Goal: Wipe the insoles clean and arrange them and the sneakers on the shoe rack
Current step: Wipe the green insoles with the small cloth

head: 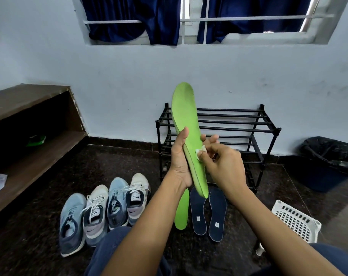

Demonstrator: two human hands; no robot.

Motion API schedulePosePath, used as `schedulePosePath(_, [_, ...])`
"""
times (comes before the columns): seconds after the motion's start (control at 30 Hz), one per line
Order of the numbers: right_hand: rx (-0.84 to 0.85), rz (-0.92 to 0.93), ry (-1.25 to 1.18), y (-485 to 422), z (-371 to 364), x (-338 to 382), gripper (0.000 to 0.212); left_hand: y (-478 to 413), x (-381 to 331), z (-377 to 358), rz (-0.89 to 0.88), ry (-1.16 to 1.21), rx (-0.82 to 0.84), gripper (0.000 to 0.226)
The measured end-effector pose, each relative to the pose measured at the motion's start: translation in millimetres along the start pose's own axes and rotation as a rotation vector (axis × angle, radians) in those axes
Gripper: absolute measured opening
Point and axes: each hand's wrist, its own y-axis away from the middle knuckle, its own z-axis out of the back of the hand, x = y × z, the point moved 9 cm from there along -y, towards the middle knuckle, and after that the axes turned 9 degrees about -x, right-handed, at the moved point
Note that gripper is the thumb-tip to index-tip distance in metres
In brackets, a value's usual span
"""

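Observation:
My left hand grips a green insole upright in front of the black shoe rack. Pinched in my right hand is a small white wipe, pressed against the insole's lower face. On the floor below lie a second green insole and two dark blue insoles, side by side. Several sneakers stand in a row at the left: blue-grey ones and white-grey ones. The rack's shelves hold nothing visible.
A brown wooden shelf unit runs along the left wall. A bin with a black liner stands at the right. A white plastic basket sits at the lower right. My knees in blue trousers fill the bottom edge.

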Motion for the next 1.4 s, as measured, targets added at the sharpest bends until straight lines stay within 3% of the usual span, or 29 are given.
schedulePosePath(0.13, [0.202,0.028,-0.090,21,-21,10,0.010,-6,-14,15,-0.048,-0.006,-0.056,0.093])
schedulePosePath(0.2, [0.217,0.024,-0.101,24,-24,9,0.008,-7,-18,19,-0.068,0.014,-0.067,0.093])
schedulePosePath(0.4, [0.096,0.022,-0.049,13,-14,-2,0.011,-6,-9,15,-0.084,-0.067,-0.116,0.054])
schedulePosePath(0.67, [-0.099,0.023,-0.028,-6,10,-9,0.012,1,9,7,-0.021,-0.138,-0.117,0.047])
schedulePosePath(0.87, [0.170,-0.058,-0.208,24,-19,2,0.007,-2,-13,18,-0.060,-0.085,-0.105,0.056])
schedulePosePath(0.97, [0.208,-0.099,-0.252,23,-22,0,0.007,-2,-16,21,-0.087,-0.072,-0.110,0.051])
schedulePosePath(1.4, [-0.064,-0.085,-0.101,-10,5,-19,0.011,2,7,6,-0.067,-0.085,-0.118,0.050])
